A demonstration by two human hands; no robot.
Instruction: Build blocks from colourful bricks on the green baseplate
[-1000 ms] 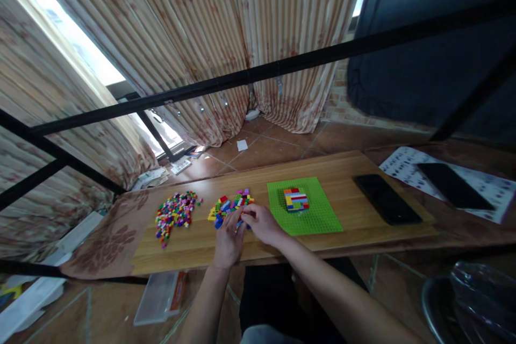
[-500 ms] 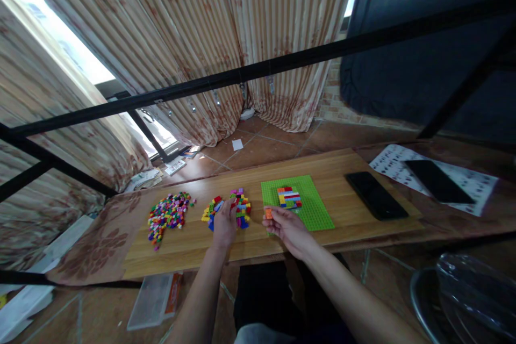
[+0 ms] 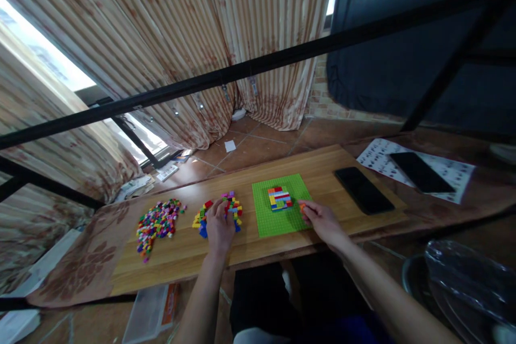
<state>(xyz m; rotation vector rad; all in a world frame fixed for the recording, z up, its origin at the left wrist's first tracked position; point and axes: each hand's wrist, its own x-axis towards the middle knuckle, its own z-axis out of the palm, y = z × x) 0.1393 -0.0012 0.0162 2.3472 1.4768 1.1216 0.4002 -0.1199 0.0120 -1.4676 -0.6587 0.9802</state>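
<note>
On the long wooden tabletop [image 3: 322, 164], a person's two bare hands worked among small plastic building bricks. The left hand [image 3: 220, 226] lay palm down, fingers loosely spread, over the near edge of a small heap of mixed red, yellow, blue and green bricks [image 3: 226, 209], touching them; whether it gripped any single brick could not be told. The right hand [image 3: 320, 220] was stretched out to the right edge of a flat bright-green studded baseplate [image 3: 270, 220], its thumb and fingertips pressed together on a tiny orange brick [image 3: 302, 206] held just above that edge. Near the far middle of the baseplate stood a low square block of stacked bricks in red, blue, yellow, white and green rows [image 3: 279, 198], just left of the orange brick and apart from it. Well to the left of the small heap, a larger scatter of tiny multicoloured bricks [image 3: 155, 223] spread across the wood. To the right of the baseplate lay a black smartphone, face up [image 3: 363, 190], and farther right a second dark phone [image 3: 421, 172] rested on a white printed paper sheet [image 3: 379, 156]. Beyond the table hung striped, rust-stained beige curtains [image 3: 169, 43], and a black metal bar [image 3: 262, 67] crossed the view in front of them.
</note>
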